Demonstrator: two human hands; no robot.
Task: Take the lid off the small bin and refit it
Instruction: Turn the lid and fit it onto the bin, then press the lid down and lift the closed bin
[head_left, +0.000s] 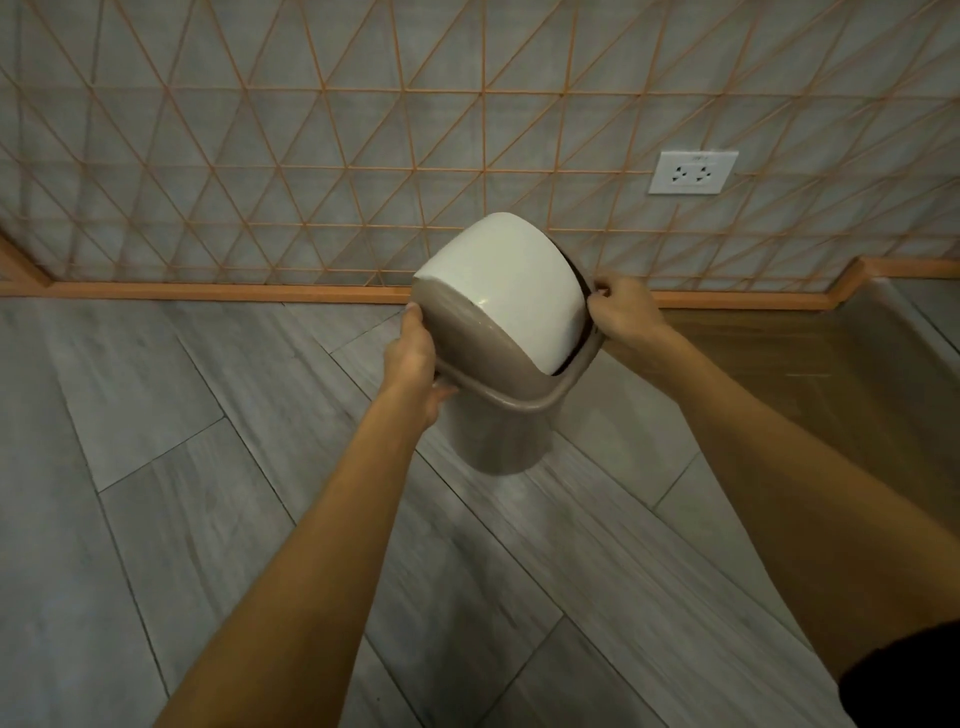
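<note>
Floor (218, 467) of grey planks spreads under both outstretched arms, with a patterned wall (311, 156) and a socket (693, 172) well beyond the fingers. Between the hands is the small bin (501, 441), its taupe body hanging below the wrists and tipped toward the wall, probably so the top faces the person. The lid (467, 353), taupe frame with a white swing flap (506, 291), sits across the bin's mouth, though I cannot tell if it is fully seated. The left hand (415, 364) clasps the lid's near-left rim; the right hand (621, 312) pinches its far-right edge, opposing grips that suit pulling or pressing evenly.
</note>
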